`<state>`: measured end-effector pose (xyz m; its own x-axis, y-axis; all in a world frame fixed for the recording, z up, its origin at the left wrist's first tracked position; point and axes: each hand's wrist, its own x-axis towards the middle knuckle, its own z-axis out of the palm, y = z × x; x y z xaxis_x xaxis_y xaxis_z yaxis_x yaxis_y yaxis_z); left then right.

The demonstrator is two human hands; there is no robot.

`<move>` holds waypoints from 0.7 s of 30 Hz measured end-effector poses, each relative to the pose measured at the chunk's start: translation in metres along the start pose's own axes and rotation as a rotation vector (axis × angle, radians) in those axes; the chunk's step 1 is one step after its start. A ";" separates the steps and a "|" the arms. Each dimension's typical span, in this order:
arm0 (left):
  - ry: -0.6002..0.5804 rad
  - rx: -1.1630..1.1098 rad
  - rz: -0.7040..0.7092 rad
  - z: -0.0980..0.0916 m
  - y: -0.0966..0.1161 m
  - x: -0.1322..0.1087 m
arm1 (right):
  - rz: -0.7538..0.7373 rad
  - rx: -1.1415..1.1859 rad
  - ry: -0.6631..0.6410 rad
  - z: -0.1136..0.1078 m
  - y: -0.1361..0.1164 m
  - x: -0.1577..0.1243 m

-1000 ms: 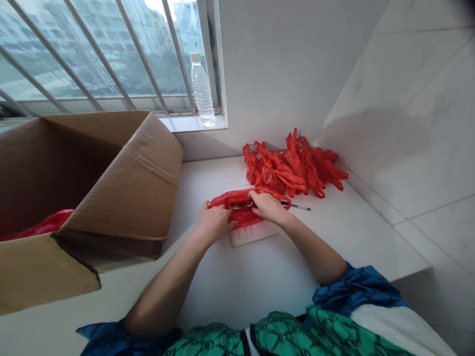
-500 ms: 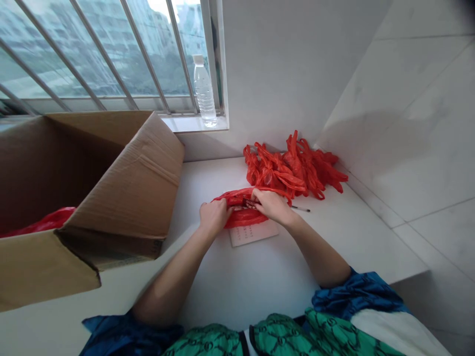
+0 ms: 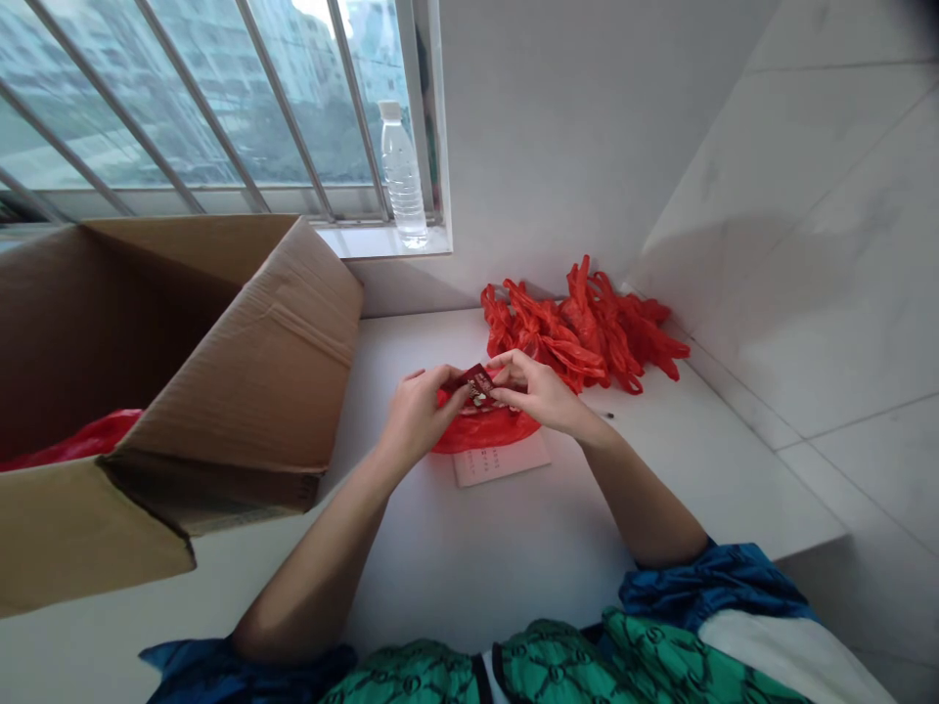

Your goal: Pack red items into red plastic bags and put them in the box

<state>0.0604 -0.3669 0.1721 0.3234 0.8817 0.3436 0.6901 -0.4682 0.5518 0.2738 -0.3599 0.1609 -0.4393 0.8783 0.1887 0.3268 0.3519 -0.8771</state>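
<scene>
Between both hands is a small dark red packet [image 3: 479, 384] with pale lettering; its exact kind is unclear. My left hand [image 3: 422, 411] pinches its left edge with thumb and fingers. At the packet's right edge, my right hand [image 3: 541, 393] closes thumb and fingertips on it. Just beneath lies a red plastic bag [image 3: 495, 430], spread out and partly covered by the hands. The bag rests over a pale printed booklet [image 3: 506, 463], whose lower part shows. A thin pen-like stick [image 3: 607, 416] pokes out beside my right wrist, mostly hidden.
Several knotted red plastic bags [image 3: 579, 328] are heaped against the wall. A large open cardboard box [image 3: 286, 342] stands at the left with red plastic [image 3: 88, 440] inside. On the windowsill is a clear water bottle [image 3: 403, 181]. The white table [image 3: 506, 548] ends at the right.
The dark red packet has come up out of the red bag's middle, raised and tilted between both hands. My left hand has moved from the bag's edge onto the packet.
</scene>
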 end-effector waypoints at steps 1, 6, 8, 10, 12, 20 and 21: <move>0.013 -0.016 0.024 -0.001 -0.001 0.000 | -0.019 0.000 -0.017 -0.001 -0.001 -0.001; 0.008 0.144 0.021 0.002 -0.005 0.001 | -0.028 -0.364 -0.029 -0.003 0.010 0.000; -0.024 0.273 -0.001 0.008 -0.004 0.000 | 0.038 -0.571 -0.051 -0.001 0.020 0.003; -0.115 0.379 0.022 0.017 -0.003 -0.001 | 0.134 -0.756 -0.086 0.002 0.028 0.006; -0.257 0.432 0.064 0.027 -0.002 -0.004 | 0.209 -0.895 -0.097 0.005 0.035 0.008; -0.442 0.430 0.020 0.040 -0.014 -0.009 | 0.242 -0.972 -0.186 0.006 0.038 0.003; -0.448 0.431 0.016 0.039 -0.015 -0.009 | 0.243 -0.976 -0.186 0.006 0.038 0.002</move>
<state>0.0725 -0.3658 0.1309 0.5116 0.8575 -0.0550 0.8521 -0.4982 0.1603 0.2806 -0.3466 0.1250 -0.3665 0.9260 -0.0910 0.9267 0.3546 -0.1242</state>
